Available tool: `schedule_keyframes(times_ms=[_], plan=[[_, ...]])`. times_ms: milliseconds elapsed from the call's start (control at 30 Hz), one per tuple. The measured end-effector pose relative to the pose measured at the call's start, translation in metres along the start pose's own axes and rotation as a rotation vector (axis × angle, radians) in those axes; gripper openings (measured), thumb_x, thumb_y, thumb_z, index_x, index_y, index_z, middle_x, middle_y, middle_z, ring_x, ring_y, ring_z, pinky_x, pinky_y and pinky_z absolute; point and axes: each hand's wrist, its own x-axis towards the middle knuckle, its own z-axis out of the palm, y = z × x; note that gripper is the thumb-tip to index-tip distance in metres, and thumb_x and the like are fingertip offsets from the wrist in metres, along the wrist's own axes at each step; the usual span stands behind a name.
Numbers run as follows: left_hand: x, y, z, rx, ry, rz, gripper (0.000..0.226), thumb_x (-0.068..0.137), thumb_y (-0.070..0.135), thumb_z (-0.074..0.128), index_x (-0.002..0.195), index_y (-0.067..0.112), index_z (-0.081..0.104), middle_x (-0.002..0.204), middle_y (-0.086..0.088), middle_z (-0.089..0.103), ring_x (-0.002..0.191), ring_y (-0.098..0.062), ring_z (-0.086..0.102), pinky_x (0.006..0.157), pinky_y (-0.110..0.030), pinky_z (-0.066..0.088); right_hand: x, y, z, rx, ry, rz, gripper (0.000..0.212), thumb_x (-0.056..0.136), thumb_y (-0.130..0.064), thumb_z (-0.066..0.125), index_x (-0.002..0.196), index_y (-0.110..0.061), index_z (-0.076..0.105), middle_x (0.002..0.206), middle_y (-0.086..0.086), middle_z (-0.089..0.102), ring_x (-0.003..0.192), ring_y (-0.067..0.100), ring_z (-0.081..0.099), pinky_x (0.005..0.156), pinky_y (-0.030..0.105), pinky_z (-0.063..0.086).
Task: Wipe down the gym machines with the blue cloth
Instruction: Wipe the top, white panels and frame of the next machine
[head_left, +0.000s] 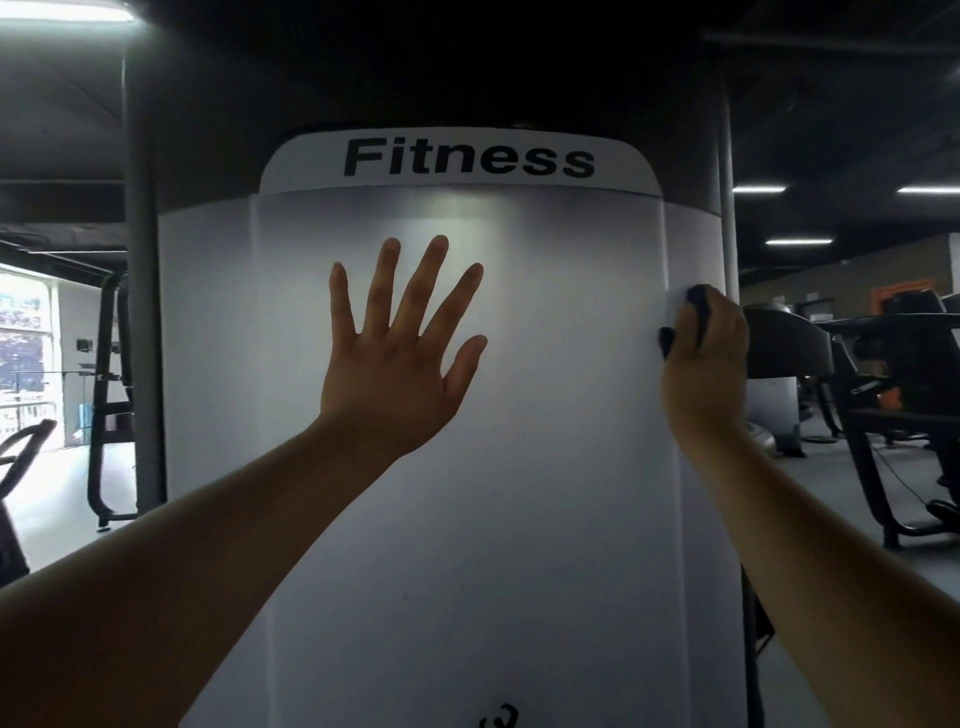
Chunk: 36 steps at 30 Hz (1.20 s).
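Note:
A tall white machine shroud marked "Fitness" fills the middle of the head view. My left hand lies flat on its front panel, fingers spread, holding nothing. My right hand grips the panel's right edge, closed on a dark blue cloth. Only small folds of the cloth show between the fingers and against the panel.
Grey steel uprights flank the shroud on both sides. Dark treadmills and other machines stand at the right. A black rack and a bright window are at the left. Grey floor lies to the right.

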Motion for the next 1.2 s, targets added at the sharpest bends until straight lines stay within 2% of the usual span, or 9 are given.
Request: schedule_keyframes(times_ms=[100,200,367,533,667,867,967,1033,1200], plan=[[0.0,0.0,0.001,-0.003,0.013,0.003,0.071,0.111,0.068,0.009,0.173,0.038,-0.01,0.182,-0.002,-0.018,0.168,-0.037,-0.013,0.129,-0.073,0.005,-0.015,-0.008,0.012,-0.059,-0.064,-0.189,0.039,0.118,-0.038,0.042,0.152,-0.022,0.048,0.154,0.003,0.045,0.136,0.014,0.052,0.117,0.036,0.049],[0.0,0.0,0.002,0.003,0.022,0.005,0.072,0.111,0.068,0.009,0.173,0.038,-0.01,0.182,-0.002,-0.018,0.168,-0.037,-0.012,0.129,-0.073,0.005,-0.03,-0.001,0.015,-0.149,-0.15,-0.4,0.042,0.118,-0.038,0.043,0.158,-0.025,0.044,0.169,0.001,0.033,0.154,0.02,0.039,0.125,0.035,0.038],[-0.002,0.0,0.002,0.009,0.037,0.006,0.071,0.112,0.067,0.012,0.174,0.038,-0.008,0.183,-0.002,-0.016,0.168,-0.037,-0.011,0.129,-0.073,0.005,-0.04,0.007,0.016,-0.014,-0.024,-0.026,0.049,0.115,-0.055,0.04,0.158,-0.031,0.044,0.168,0.006,0.031,0.151,0.027,0.043,0.118,0.051,0.05],[-0.001,0.0,0.001,0.013,0.042,0.007,0.071,0.112,0.068,0.01,0.174,0.038,-0.006,0.183,-0.002,-0.015,0.169,-0.037,-0.01,0.129,-0.073,0.005,-0.081,-0.001,0.013,-0.22,-0.292,-0.53,0.045,0.117,-0.036,0.048,0.161,-0.026,0.044,0.179,0.004,0.016,0.164,0.03,0.023,0.126,0.05,0.04],[-0.004,-0.004,-0.001,-0.027,0.053,0.02,0.067,0.114,0.065,0.018,0.175,0.036,0.015,0.184,-0.002,0.001,0.17,-0.035,-0.002,0.13,-0.071,0.007,-0.081,-0.006,0.012,-0.059,-0.129,-0.088,0.048,0.115,-0.05,0.043,0.162,-0.041,0.039,0.181,-0.003,0.002,0.166,0.028,0.017,0.124,0.057,0.043],[-0.008,-0.004,0.0,-0.072,0.134,0.029,0.061,0.114,0.061,0.032,0.167,0.032,0.041,0.18,-0.003,0.026,0.168,-0.033,0.017,0.131,-0.067,0.014,-0.096,0.005,0.014,-0.276,-0.263,-0.517,0.045,0.118,-0.037,0.044,0.162,-0.026,0.041,0.179,0.008,0.018,0.166,0.031,0.016,0.13,0.058,0.032],[-0.01,-0.003,0.0,-0.069,0.17,0.028,0.059,0.115,0.058,0.035,0.166,0.03,0.044,0.179,-0.003,0.03,0.167,-0.034,0.021,0.131,-0.067,0.016,-0.084,0.005,0.013,-0.113,-0.074,-0.143,0.043,0.117,-0.044,0.04,0.159,-0.031,0.042,0.174,0.004,0.027,0.161,0.029,0.029,0.126,0.061,0.035],[-0.011,-0.004,0.0,-0.069,0.182,0.027,0.059,0.115,0.058,0.036,0.166,0.029,0.045,0.178,-0.004,0.03,0.167,-0.034,0.021,0.131,-0.067,0.016,-0.091,-0.005,0.02,-0.153,-0.014,-0.059,0.046,0.116,-0.048,0.035,0.158,-0.029,0.042,0.173,0.009,0.031,0.161,0.034,0.027,0.127,0.064,0.03],[-0.016,-0.003,-0.003,-0.089,0.136,0.023,0.062,0.114,0.061,0.031,0.168,0.031,0.04,0.18,-0.004,0.025,0.168,-0.033,0.017,0.131,-0.066,0.014,-0.119,-0.014,0.024,-0.403,-0.294,-0.639,0.047,0.118,-0.039,0.039,0.161,-0.023,0.044,0.179,0.01,0.022,0.168,0.035,0.007,0.134,0.061,0.015]])
